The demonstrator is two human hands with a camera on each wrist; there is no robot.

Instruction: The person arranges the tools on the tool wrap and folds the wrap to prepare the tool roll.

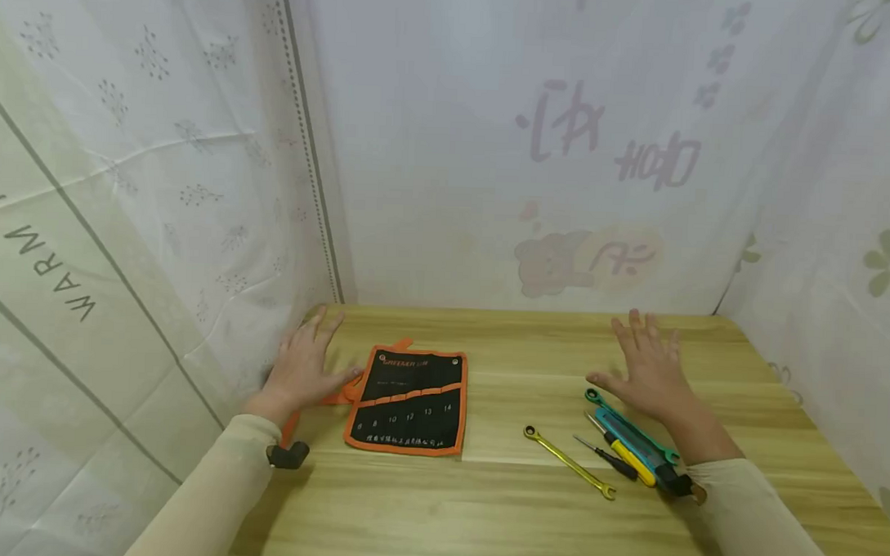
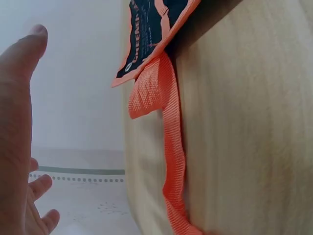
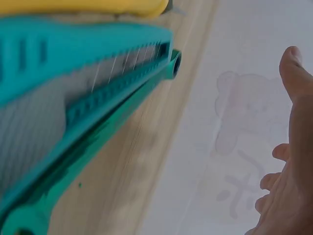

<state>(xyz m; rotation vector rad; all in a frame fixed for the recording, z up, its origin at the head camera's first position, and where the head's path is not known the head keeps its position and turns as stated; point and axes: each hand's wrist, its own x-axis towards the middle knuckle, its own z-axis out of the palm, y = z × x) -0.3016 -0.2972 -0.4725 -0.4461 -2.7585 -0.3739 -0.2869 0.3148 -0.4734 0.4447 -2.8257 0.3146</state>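
Note:
My left hand (image 1: 304,367) is spread with straight fingers beside a black tool pouch (image 1: 411,416) edged in orange, marked with sizes. An orange strap (image 2: 173,137) trails from the pouch in the left wrist view. My right hand (image 1: 649,371), fingers also spread, hovers over the right-hand tools and holds nothing. Below it lie a green ratchet wrench (image 1: 656,441), a teal utility knife (image 1: 623,434) and a yellow-handled screwdriver (image 1: 639,465). Next to them are a small black screwdriver (image 1: 618,464) and a gold ratchet wrench (image 1: 567,461). The right wrist view shows the utility knife (image 3: 107,54) close up.
The wooden table (image 1: 516,354) meets a printed curtain (image 1: 448,188) at its back edge. More printed cloth hangs at the left (image 1: 161,178) and right (image 1: 844,243). Bare wood lies between the pouch and the tools.

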